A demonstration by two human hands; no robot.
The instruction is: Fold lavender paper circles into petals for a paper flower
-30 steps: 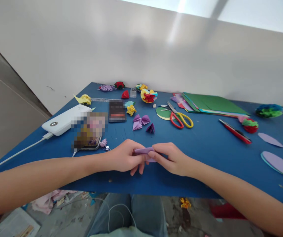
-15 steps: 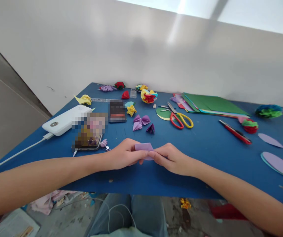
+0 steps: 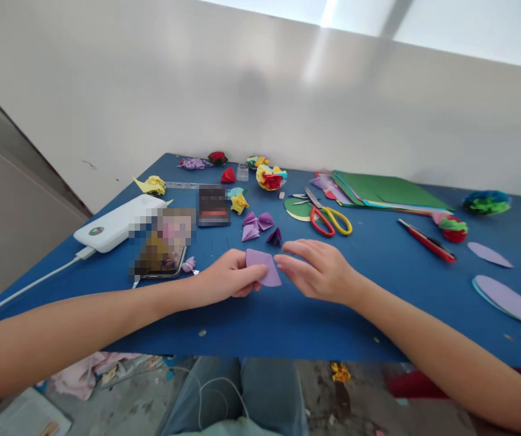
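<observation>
My left hand (image 3: pixel 231 277) pinches a folded purple paper piece (image 3: pixel 264 266) just above the blue table (image 3: pixel 378 290), near its front edge. Right beside the paper, my right hand (image 3: pixel 319 269) hovers with its fingers stretched out and apart, holding nothing; the fingertips are almost at the paper's right edge. A few small folded purple paper pieces (image 3: pixel 255 224) lie on the table just beyond my hands.
Red and yellow scissors (image 3: pixel 328 219), a red cutter (image 3: pixel 426 240), a stack of coloured paper sheets (image 3: pixel 388 191), purple paper ovals (image 3: pixel 508 293), crumpled paper flowers (image 3: pixel 270 177), a white power bank (image 3: pixel 117 221) with cable and a phone (image 3: pixel 163 251) lie about the table.
My right hand let go of the purple paper and opened, drawing slightly right. The left hand lifted the paper, which now shows as a flat folded piece.
</observation>
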